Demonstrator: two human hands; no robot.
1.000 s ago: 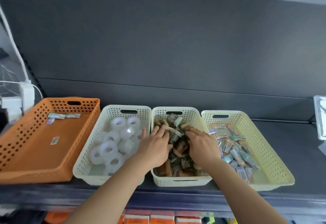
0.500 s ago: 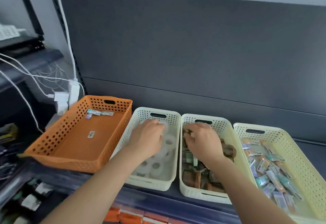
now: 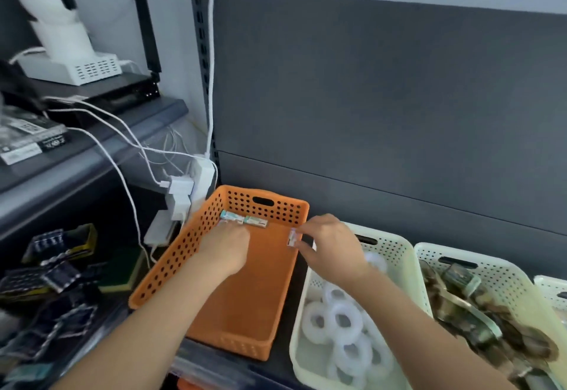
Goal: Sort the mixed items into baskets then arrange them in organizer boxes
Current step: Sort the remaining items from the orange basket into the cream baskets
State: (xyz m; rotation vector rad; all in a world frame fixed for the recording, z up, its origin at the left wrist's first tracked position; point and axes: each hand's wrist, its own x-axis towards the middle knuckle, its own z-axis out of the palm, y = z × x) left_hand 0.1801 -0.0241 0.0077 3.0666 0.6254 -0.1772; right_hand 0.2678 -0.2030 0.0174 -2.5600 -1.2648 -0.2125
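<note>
Above the orange basket (image 3: 267, 210) rim, right hand (image 3: 333, 245) pinches a packet (image 3: 293, 238).

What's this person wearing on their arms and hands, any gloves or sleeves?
Nothing visible: the left hand and right hand are bare, with no gloves, watch or rings in view, and both forearms are uncovered to the picture's edge, so no sleeve shows.

tape rolls (image 3: 343, 328) in basket (image 3: 395, 243), right of tray (image 3: 171, 270)
</note>
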